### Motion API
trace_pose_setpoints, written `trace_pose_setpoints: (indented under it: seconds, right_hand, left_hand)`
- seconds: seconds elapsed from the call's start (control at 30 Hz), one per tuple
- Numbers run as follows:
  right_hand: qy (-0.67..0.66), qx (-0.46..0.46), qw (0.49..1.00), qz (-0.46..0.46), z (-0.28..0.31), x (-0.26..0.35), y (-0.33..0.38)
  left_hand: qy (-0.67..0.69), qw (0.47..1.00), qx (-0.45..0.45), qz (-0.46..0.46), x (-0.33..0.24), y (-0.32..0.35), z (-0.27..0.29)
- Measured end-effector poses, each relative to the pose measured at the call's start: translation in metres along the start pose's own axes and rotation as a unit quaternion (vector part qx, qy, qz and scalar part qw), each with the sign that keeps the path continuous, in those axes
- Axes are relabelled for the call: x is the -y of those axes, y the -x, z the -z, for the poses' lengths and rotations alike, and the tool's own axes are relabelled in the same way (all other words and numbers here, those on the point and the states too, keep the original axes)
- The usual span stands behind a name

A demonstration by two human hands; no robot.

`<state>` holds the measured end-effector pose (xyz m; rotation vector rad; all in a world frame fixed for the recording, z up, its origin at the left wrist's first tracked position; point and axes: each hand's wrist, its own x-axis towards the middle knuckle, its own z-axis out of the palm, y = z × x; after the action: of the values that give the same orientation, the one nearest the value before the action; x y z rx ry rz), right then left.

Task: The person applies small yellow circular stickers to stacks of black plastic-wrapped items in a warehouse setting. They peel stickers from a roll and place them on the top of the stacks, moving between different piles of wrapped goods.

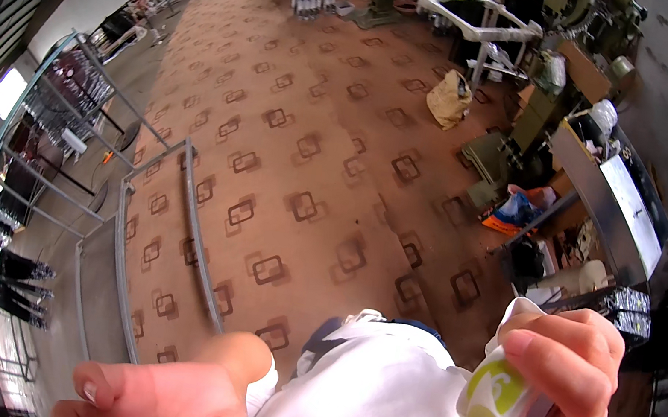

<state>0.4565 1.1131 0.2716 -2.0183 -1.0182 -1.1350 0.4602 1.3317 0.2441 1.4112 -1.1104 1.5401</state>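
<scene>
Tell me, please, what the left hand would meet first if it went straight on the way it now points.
Probably the metal rack: the left hand points toward the picture's left, where its rails stand. The fisheye view leaves depth unclear, so it might pass above them.

White numeral [500, 384] on a green-and-white cylinder [500, 408]

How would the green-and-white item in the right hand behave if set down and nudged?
The green-and-white item would probably roll if laid on its curved side, since its visible face looks rounded. It's likely light: the right hand alone holds it in curled fingers. Probably not very floppy, as it seems to keep its round shape there.
</scene>
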Motion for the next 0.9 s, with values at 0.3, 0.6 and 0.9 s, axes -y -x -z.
trace_pose_setpoints:
  seconds: [0.3, 0.6, 0.9]
  right_hand:
    - [-0.027, 0.066, 0.994, -0.083, -0.008, -0.049, 0.004]
    - [-0.479, -0.12, 0.602, -0.627, -0.184, -0.164, 0.126]
    - [-0.549, -0.125, 0.374, -0.737, -0.265, -0.132, 0.154]
  left_hand:
    - [0.154, 0.986, -0.059, -0.034, 0.091, 0.001, -0.032]
    - [0.259, 0.825, 0.365, 0.345, 0.155, 0.16, -0.097]
    - [0.26, 0.672, 0.443, 0.534, 0.187, 0.286, -0.068]
